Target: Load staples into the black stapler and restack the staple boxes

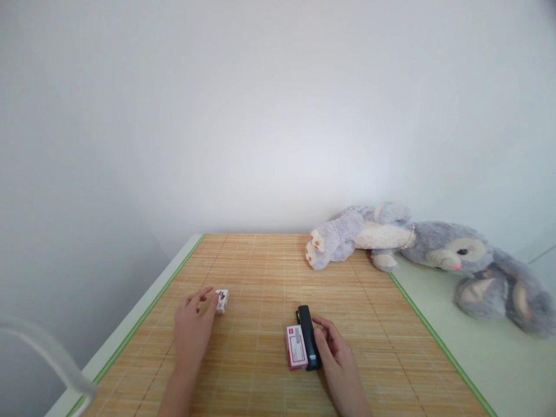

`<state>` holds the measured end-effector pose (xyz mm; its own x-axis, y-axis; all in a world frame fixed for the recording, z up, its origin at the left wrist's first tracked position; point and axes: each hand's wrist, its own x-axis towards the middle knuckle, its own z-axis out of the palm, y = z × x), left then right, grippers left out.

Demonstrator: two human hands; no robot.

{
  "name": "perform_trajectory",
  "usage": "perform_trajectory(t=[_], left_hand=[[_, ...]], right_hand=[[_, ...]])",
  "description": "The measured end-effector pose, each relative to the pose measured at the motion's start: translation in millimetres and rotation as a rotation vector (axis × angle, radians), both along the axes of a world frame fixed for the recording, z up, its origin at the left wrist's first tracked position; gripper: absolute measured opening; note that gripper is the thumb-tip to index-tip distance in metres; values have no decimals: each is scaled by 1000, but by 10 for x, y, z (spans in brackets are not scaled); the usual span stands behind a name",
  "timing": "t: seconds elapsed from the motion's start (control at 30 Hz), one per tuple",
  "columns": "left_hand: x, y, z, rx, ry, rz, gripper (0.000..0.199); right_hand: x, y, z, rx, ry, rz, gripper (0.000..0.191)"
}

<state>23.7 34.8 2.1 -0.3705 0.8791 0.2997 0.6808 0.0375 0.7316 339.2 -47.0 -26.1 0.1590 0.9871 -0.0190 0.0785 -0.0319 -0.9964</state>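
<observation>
At the left of the bamboo mat, a small white box with dark markings [222,301] lies beside the thumb of my left hand [194,324]. That hand's fingers are apart and curved, its thumb tip touching or very near the box. Right of the mat's middle, a black stapler [308,339] stands against a white and red box [296,347], long sides together. My right hand [339,356] is at the stapler's right side, thumb and fingers apart, with the fingertips at its edge and nothing gripped.
A grey plush rabbit [386,231] lies across the back right of the bamboo mat [256,272] and onto the pale surface beside it. A white curved bar [47,347] crosses the lower left. A pale wall stands behind.
</observation>
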Motion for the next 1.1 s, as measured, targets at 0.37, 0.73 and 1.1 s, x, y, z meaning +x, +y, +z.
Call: perform_trajectory(t=[0.37,0.73,1.1], left_hand=[[706,356,-165,-303,-196,-570,50],[1233,-57,-81,-211,-168,-646,46],[1745,-711,-439,-293,-560,-434,64]], right_hand=[[-205,-128,41,157,-449,-58,90],[-155,-123,124,117,-516,74,89],[-124,-46,369,88,-517,206,75]])
